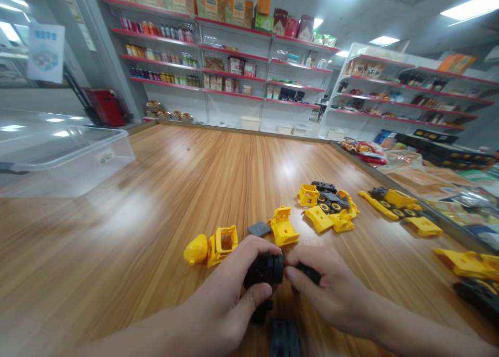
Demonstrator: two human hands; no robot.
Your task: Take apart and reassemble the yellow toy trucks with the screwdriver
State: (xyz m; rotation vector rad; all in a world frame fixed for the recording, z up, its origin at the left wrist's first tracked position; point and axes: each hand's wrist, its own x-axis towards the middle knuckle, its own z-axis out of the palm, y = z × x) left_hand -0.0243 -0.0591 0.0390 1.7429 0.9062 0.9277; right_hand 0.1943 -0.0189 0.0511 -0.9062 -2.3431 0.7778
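At six o'clock on the table (117,253), the left hand (230,294) closes around a black wheel (265,270) while the right hand (331,289) pinches a black bar (310,273) against it; keeping both parts square probably helps.

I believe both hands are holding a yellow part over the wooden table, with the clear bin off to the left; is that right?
Not quite: the left hand and right hand hold a black part, not a yellow one, as the head view shows. They do hold it over the wooden table, and the clear bin is off to the left.
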